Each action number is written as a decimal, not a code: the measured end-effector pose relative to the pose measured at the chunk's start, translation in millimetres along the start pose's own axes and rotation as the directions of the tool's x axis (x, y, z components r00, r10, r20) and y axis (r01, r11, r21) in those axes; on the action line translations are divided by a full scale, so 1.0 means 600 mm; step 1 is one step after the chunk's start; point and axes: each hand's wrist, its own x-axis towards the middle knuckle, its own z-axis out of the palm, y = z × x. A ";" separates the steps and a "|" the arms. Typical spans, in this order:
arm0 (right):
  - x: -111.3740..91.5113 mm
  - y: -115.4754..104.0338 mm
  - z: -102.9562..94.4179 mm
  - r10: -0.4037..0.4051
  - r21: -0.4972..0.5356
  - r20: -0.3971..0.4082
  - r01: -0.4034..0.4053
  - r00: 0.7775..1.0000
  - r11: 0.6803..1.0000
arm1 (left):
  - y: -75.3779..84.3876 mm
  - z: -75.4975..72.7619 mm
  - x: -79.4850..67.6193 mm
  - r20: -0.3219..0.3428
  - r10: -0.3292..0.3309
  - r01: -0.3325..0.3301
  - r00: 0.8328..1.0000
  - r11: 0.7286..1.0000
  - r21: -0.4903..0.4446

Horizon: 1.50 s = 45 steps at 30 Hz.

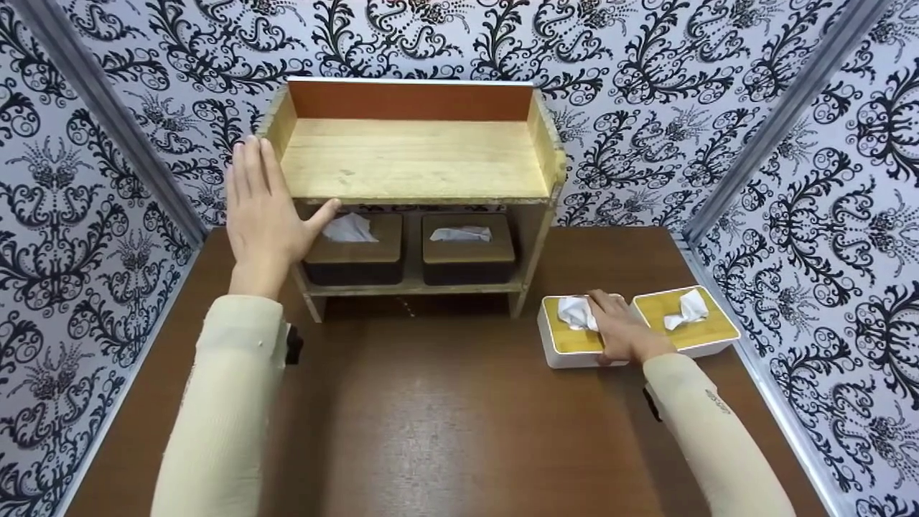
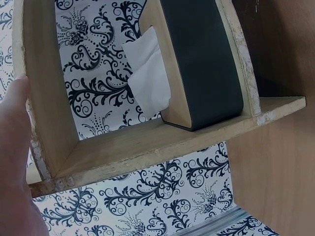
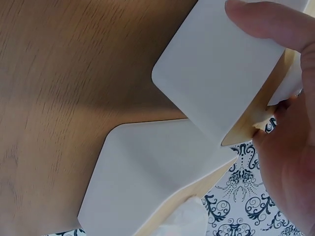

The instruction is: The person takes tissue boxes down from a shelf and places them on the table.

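Observation:
My left hand (image 1: 262,208) lies with straight fingers against the upper left corner of a small wooden shelf (image 1: 416,161); its thumb touches the top board's front edge. In the left wrist view, part of that hand shows beside the shelf's edge. Over a white tissue box (image 1: 567,355) with a light wooden lid, my right hand (image 1: 621,327) grips across the top. The right wrist view shows the thumb pressed on the white side, while the other fingers are partly hidden. A second white tissue box (image 1: 718,346) stands just right of it.
Two dark tissue boxes (image 1: 352,273) (image 1: 468,273) with brown lids stand side by side in the shelf's lower compartment. The shelf is on a brown table (image 1: 416,431), before a patterned wall (image 1: 646,86). Metal rails (image 1: 761,402) border the table's sides.

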 end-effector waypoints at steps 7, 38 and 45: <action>0.001 0.000 0.000 0.006 0.021 0.018 -0.006 1.000 1.000 | 0.001 -0.002 0.000 0.013 -0.006 0.006 1.000 1.000 0.000; -0.003 -0.060 -0.085 -0.083 0.177 -0.130 0.105 0.988 0.979 | 0.000 -0.002 -0.001 -0.025 0.006 -0.006 1.000 1.000 -0.020; 0.005 -0.110 -0.101 -0.162 0.126 -0.107 0.175 0.981 0.976 | 0.001 -0.002 -0.002 -0.010 0.004 -0.004 1.000 1.000 -0.011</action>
